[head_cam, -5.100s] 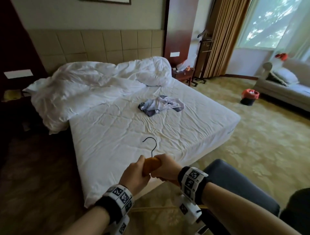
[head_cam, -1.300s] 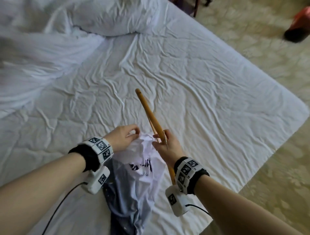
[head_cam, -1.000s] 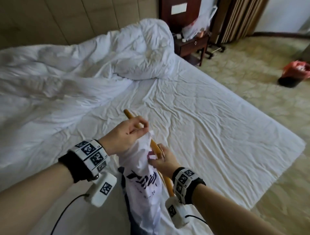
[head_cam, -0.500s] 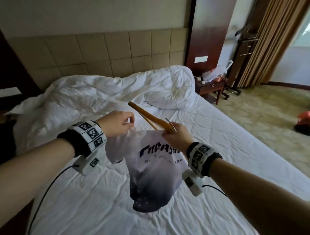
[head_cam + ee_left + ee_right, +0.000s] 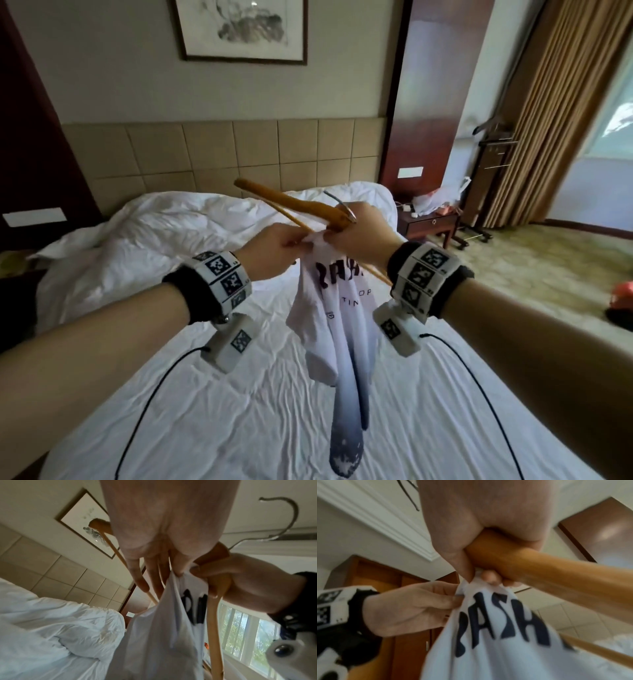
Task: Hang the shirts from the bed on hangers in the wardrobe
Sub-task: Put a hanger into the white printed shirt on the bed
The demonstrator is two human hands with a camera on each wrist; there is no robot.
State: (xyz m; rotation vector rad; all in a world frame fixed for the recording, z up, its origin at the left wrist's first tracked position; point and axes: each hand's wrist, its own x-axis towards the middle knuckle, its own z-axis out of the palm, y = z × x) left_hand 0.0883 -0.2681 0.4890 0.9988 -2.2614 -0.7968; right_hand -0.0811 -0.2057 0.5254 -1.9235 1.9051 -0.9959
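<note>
Both hands pinch shirt [image 5: 337, 308] top | right hand [image 5: 363, 236] grips hanger [image 5: 298, 205]

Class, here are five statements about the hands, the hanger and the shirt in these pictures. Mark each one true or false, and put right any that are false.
1. The right hand grips the orange-brown wooden hanger. True.
2. The white T-shirt with dark lettering lies flat on the bed. False: it hangs in the air above the white bed sheet, held at its top by both hands.
3. The left hand pinches the shirt's top edge. True.
4. The shirt's shoulders already sit on the hanger. False: the fabric is bunched below the hanger, not on it.
5. The hanger's metal hook is on a wardrobe rail. False: it hangs free.
</note>
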